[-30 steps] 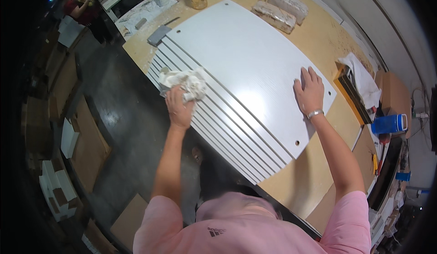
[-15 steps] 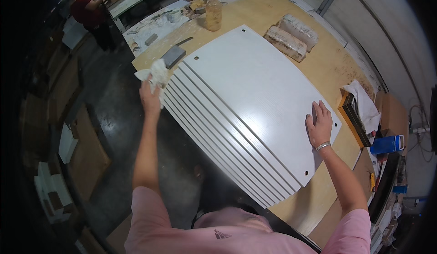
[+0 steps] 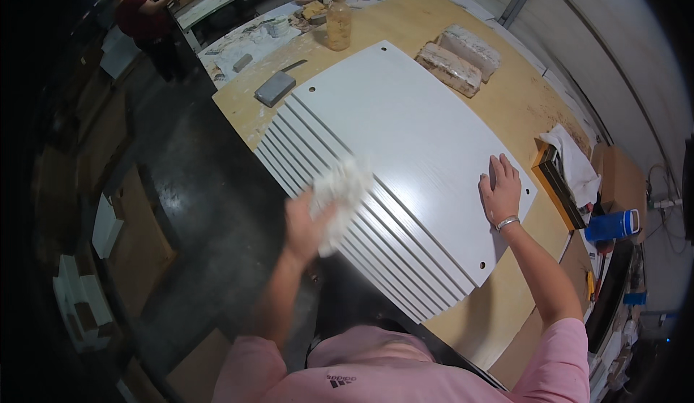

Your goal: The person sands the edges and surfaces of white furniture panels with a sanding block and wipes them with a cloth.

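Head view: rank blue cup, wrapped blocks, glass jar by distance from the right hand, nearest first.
From the right hand, flat on the top white panel:
1. Blue cup, to its right at the table edge.
2. Wrapped blocks, beyond the panels on the far side.
3. Glass jar, far left at the panel stack's far corner.

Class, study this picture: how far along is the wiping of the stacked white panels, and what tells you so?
Done: the top white curved panel looks clean. In hand: the left hand holds a crumpled white cloth against the staggered panel edges, blurred with motion, while the right hand lies flat on the top panel. Left: how many edges remain unwiped cannot be told; the stack sits on the wooden workbench.
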Motion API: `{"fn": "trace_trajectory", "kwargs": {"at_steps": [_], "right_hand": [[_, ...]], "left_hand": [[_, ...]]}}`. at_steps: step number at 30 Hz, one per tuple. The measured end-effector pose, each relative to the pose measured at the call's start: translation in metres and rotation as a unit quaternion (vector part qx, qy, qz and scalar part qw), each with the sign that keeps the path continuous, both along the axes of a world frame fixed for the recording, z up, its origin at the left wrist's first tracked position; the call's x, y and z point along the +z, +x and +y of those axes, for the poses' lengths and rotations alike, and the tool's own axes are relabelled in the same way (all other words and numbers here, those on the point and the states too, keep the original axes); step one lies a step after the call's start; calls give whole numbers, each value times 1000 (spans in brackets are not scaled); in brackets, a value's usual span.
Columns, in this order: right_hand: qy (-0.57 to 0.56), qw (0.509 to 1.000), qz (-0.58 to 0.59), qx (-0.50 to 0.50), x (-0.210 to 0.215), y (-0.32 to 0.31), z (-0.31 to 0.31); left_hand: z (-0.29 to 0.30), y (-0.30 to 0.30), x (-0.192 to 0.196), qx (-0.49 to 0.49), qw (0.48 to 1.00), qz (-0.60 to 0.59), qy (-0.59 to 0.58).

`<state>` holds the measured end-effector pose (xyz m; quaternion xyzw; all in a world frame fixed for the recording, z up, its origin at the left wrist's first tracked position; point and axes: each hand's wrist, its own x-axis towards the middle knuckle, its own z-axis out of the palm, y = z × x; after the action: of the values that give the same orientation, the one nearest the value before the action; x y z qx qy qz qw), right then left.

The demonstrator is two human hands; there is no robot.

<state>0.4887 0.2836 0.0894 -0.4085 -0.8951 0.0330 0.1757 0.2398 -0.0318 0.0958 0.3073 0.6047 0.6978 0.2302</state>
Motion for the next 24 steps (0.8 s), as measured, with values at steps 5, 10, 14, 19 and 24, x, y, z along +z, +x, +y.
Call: {"fn": "trace_trajectory", "kwargs": {"at_steps": [5,10,14,19,24], "right_hand": [[11,1000,11,12,-5,-11,-3],[6,1000,16,-7,-3,0,1],[2,1000,28,1,2,-6,-5],[9,1000,25,-5,2,3,-4],[6,1000,28,4,-1,-10,-8]], "left_hand": [[96,-111,22,133,874,422,-201],[119,16,6,-29,829,530,-176],[50,134,3,-428,845,279,-158],[77,23,48,-248,963,67,-82],[111,-2,3,77,788,570,-220]]}}
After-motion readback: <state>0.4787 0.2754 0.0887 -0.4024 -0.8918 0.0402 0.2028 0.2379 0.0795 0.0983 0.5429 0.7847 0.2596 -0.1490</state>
